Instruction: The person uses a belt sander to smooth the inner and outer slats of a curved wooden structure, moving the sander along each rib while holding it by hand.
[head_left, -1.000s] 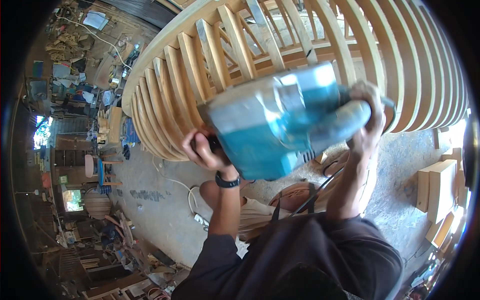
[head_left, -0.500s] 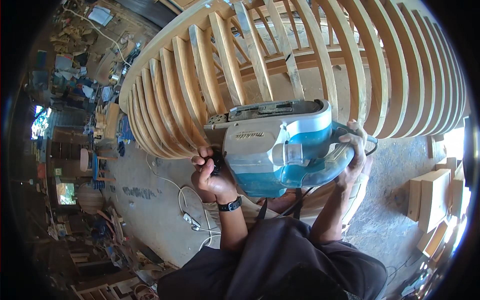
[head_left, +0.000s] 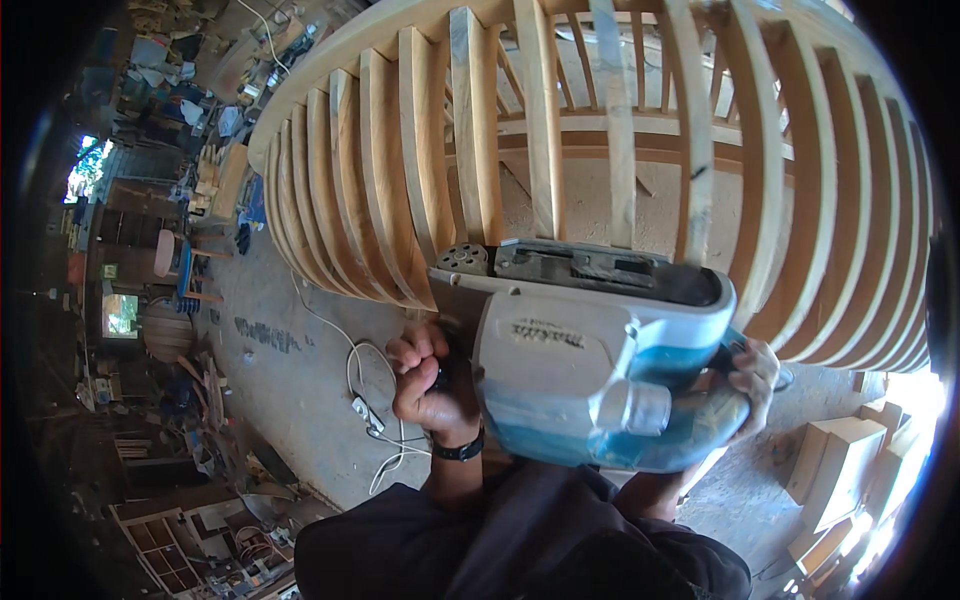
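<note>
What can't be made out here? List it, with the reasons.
All in the head view:
Middle slats, lower ends: hidden behind the belt sander.
Slatted frame, top: cut off by the upper edge.
Right hand, palm: hidden behind the handle.
Clutter at left: too small, dim.

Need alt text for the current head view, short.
A teal-and-grey sander is gripped at its left end by the person's left hand and at its right by the right hand, before a curved, slatted wooden frame. A pale cable lies on the grey floor at left.
</note>
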